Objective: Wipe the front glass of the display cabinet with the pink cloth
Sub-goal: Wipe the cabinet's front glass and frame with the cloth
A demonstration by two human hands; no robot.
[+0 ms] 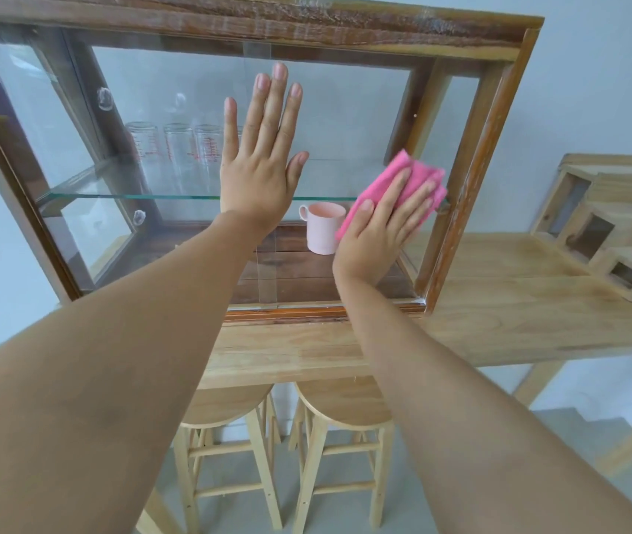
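Note:
The display cabinet [472, 179] is a wooden-framed glass case standing on a light wooden table. Its front glass [345, 109] faces me. My left hand [258, 163] lies flat against the middle of that glass, fingers spread and pointing up, holding nothing. My right hand [382, 229] presses the folded pink cloth [407, 179] against the right part of the glass, close to the right wooden post. The cloth sticks out above my fingers.
Inside the cabinet, clear measuring glasses [175, 152] stand on a glass shelf [114, 195] and a pink mug [324, 227] on the floor below. The table [518, 302] carries a wooden organiser [615, 225] at right. Two wooden stools [229, 437] stand underneath.

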